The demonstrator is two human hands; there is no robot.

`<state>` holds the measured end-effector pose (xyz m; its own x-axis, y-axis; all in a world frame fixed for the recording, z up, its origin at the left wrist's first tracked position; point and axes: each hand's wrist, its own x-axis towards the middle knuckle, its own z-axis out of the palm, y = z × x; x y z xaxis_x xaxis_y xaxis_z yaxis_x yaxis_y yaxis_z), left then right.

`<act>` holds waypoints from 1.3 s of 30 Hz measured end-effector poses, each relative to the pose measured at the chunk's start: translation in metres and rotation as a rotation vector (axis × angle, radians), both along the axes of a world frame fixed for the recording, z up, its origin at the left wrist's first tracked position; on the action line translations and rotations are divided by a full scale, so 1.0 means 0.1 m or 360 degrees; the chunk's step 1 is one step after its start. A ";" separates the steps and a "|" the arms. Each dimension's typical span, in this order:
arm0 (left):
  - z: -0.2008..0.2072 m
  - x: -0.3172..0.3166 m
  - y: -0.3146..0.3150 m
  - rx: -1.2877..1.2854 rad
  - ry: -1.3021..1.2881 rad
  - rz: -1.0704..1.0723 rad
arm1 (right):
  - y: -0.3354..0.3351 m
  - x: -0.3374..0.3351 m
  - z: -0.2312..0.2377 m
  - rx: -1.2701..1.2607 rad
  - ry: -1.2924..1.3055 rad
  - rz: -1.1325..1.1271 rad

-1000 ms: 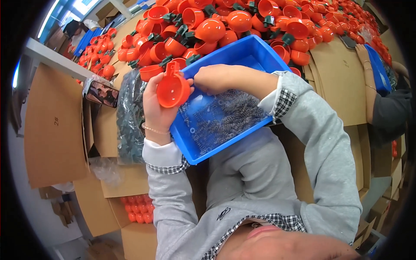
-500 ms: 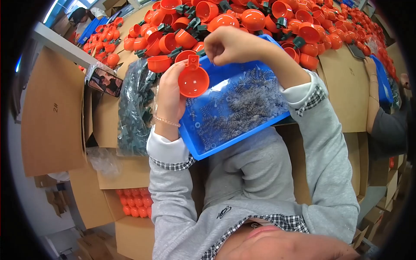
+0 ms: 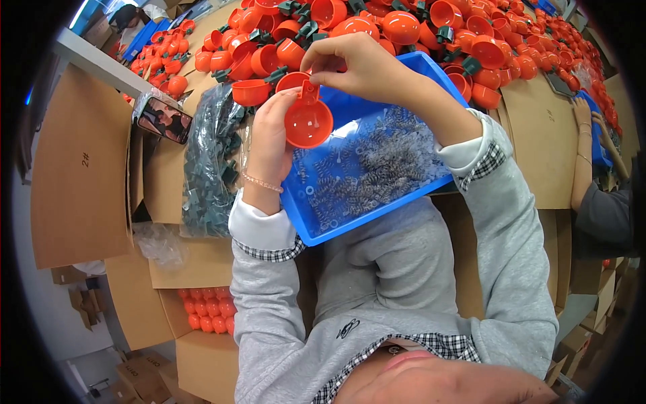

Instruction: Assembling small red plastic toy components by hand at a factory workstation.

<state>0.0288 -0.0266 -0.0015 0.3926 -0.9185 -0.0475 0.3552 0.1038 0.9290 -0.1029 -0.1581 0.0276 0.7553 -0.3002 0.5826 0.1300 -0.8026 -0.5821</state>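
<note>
Nearest on my feed, metal springs [image 3: 387,165] lie along a blue tray's [image 3: 377,217] near edge. Over its far left corner, my left hand [image 3: 270,131] grips a red cup [image 3: 309,128]; my right hand's [image 3: 367,64] fingers narrow at its tab [image 3: 309,95], contents unclear to me. Beyond the far edge: heaped cups [image 3: 400,28].
</note>
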 end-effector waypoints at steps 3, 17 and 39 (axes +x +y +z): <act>-0.02 0.03 -0.01 -0.0008 0.0041 -0.0066 | -0.01 0.01 0.01 0.0201 -0.0070 0.0072; 0.00 0.00 0.00 -0.0010 -0.0105 -0.0001 | -0.10 -0.01 -0.03 0.0621 0.0134 0.0145; -0.09 0.02 0.01 -0.0183 -0.0712 0.0218 | 0.18 0.08 -0.31 -0.0222 0.1323 0.0120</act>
